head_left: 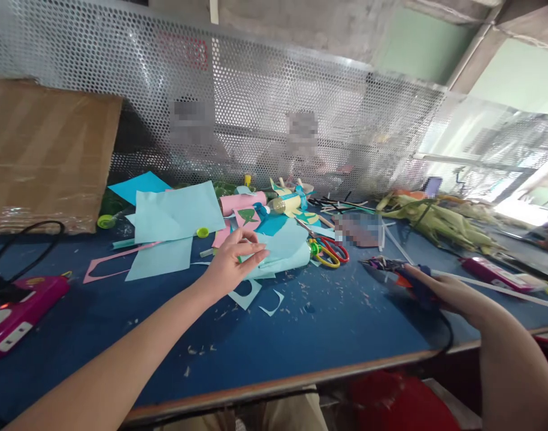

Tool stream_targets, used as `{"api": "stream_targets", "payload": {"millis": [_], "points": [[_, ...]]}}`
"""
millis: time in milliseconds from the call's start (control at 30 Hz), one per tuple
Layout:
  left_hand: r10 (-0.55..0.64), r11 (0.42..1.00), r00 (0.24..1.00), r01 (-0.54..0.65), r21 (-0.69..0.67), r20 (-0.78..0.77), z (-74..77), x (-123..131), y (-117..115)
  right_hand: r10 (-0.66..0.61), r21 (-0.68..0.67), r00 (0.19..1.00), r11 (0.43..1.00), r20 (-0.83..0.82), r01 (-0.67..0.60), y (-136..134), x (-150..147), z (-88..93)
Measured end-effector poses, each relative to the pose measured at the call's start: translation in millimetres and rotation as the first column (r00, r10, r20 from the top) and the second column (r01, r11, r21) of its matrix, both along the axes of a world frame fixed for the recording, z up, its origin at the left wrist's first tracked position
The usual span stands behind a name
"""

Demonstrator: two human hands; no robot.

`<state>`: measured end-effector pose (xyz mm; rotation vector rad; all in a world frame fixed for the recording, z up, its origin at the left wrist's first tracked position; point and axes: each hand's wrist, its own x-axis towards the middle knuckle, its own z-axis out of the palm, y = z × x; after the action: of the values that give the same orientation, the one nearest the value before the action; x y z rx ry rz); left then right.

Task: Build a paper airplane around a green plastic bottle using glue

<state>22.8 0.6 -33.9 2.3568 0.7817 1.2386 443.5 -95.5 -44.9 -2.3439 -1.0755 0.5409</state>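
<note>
From the head view, the left hand [232, 258] reaches forward over the blue table [300, 341], its fingers curled and pinching the near edge of a curled pale blue paper sheet [285, 248] that lies just beyond the fingertips. Under the wrist lie small pale blue paper offcuts [247, 293] on the table. Left of that hand, larger flat light blue paper sheets [177, 218] overlap one another, with a thin pink paper strip [116, 257] at their near edge. Beyond the fingers sit a pink paper roll [242, 202] and a clear glue bottle with a blue cap [285, 203].

The right hand [444, 293] rests low on the table, well apart from the left, wrapped around the dark blue glue gun [399, 272] whose nozzle points toward the left hand. Between the two hands lie scissors with red and yellow handles [330, 251]. Beyond the right hand lies a heap of green corn husks [435, 221]. Far left of the left hand sits a magenta plastic device [17, 311].
</note>
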Motion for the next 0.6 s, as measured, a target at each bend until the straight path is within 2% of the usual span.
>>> {"api": "stream_targets", "payload": {"millis": [100, 167, 233, 267, 300, 333, 367, 400, 433, 467, 533, 600], "points": [[0.01, 0.998, 1.0, -0.01, 0.06, 0.006, -1.4, 1, 2, 0.09, -0.189, 0.994, 0.977, -0.06, -0.099, 5, 14, 3.9], [0.017, 0.995, 1.0, -0.017, 0.097, 0.003, -1.9, 2, 2, 0.12, -0.281, 0.992, 0.954, 0.032, -0.107, 4, 13, 13.0], [0.014, 0.994, 1.0, -0.012, 0.111, -0.01, -2.0, 2, 2, 0.124, -0.305, 0.97, 0.951, 0.209, -0.056, 2, -3, 26.1], [0.009, 0.994, 1.0, -0.007, 0.112, -0.016, -1.8, 2, 2, 0.145, -0.24, 0.939, 0.968, 0.313, -0.07, 1, -18, 33.0], [0.005, 0.994, 1.0, -0.003, 0.112, -0.02, -1.5, 3, 2, 0.141, -0.088, 0.915, 0.989, 0.377, -0.116, 1, -37, 39.5], [0.005, 0.994, 1.0, -0.003, 0.112, -0.022, -1.2, 3, 1, 0.188, 0.083, 0.907, 0.968, 0.378, -0.235, 2, -59, 45.2], [0.009, 0.994, 1.0, -0.007, 0.112, -0.023, -0.8, 2, 1, 0.271, 0.248, 0.904, 0.899, 0.33, -0.36, 4, -83, 49.6], [0.014, 0.994, 1.0, -0.011, 0.111, -0.025, -0.5, 2, 0, 0.392, 0.381, 0.876, 0.792, 0.282, -0.477, 8, -108, 52.7], [0.02, 0.994, 0.999, -0.016, 0.108, -0.027, -0.2, 2, 0, 0.532, 0.424, 0.806, 0.687, 0.26, -0.59, 13, -132, 54.4], [0.023, 0.994, 0.999, -0.02, 0.103, -0.03, 0.0, 2, 0, 0.633, 0.425, 0.731, 0.605, 0.255, -0.673, 19, -153, 54.9], [0.022, 0.996, 0.999, -0.019, 0.092, -0.04, 0.5, 2, -1, 0.735, 0.457, 0.634, 0.491, 0.24, -0.742, 34, -186, 52.6], [0.019, 0.997, 0.998, -0.015, 0.078, -0.053, 1.3, 1, -1, 0.792, 0.479, 0.58, 0.441, 0.192, -0.759, 49, -202, 47.2]]}}
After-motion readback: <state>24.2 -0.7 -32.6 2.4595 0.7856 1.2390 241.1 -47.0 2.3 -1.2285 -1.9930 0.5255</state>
